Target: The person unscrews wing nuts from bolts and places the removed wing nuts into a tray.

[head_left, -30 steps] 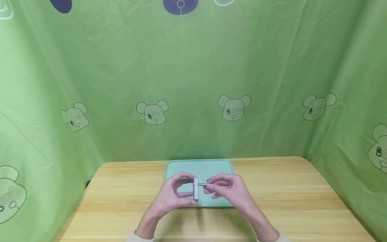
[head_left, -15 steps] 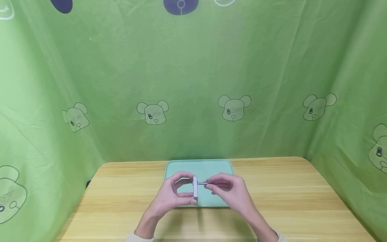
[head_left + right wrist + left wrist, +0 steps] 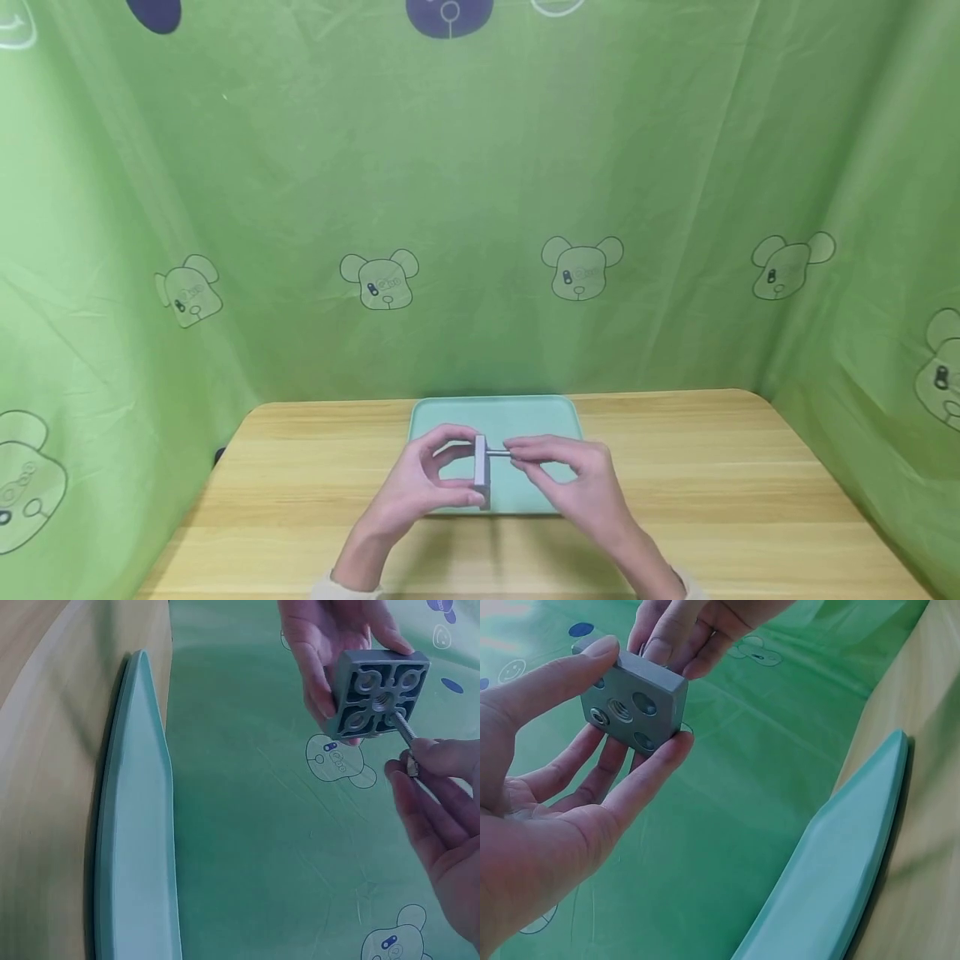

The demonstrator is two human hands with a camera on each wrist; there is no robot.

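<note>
My left hand holds a square grey metal block by its edges, raised above the tray. Round holes pierce the block; in one corner hole sits a socket-head screw. Its threaded shank juts out of the ribbed side, toward my right hand. In the right wrist view, thumb and fingertips of that hand pinch a small shiny metal nut at the shank's end. The fingers partly hide the nut.
The shallow mint-green tray lies on a wooden table beneath both hands. A green curtain with bear-head prints hangs behind the table and on both sides.
The block has shifted slightly left and its near face has turned a little. My right fingers have gone from curled to more stretched out, still at the shank's end.
</note>
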